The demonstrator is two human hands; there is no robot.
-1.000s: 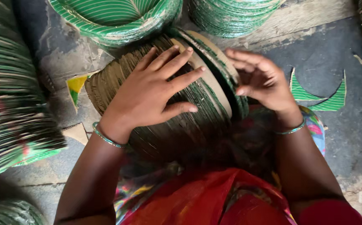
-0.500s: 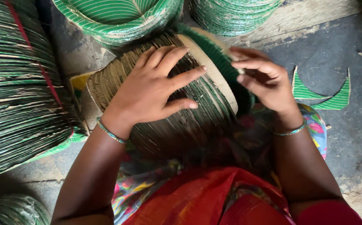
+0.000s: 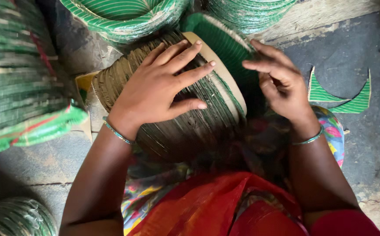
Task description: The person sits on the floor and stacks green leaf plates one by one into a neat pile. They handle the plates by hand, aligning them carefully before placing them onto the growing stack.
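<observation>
A thick stack of paper plates (image 3: 185, 126) lies on its side across my lap, brown backs toward me. My left hand (image 3: 159, 87) rests flat on top of the stack with fingers spread. At the stack's right end one green striped plate (image 3: 225, 39) leans away from the rest. My right hand (image 3: 277, 83) hovers just beside that plate, fingers curled and apart, holding nothing that I can see. Both wrists wear thin bangles.
More stacks of green striped plates stand around me: a large one at left (image 3: 19, 74), one at top centre (image 3: 124, 17), one at top right (image 3: 247, 11), one at bottom left (image 3: 15, 216). A green offcut (image 3: 338, 94) lies on the grey floor (image 3: 373, 144) to the right.
The end plate has tipped away from the stack, showing its green face. My right hand has lifted and shifted right. The left hand stays on the stack.
</observation>
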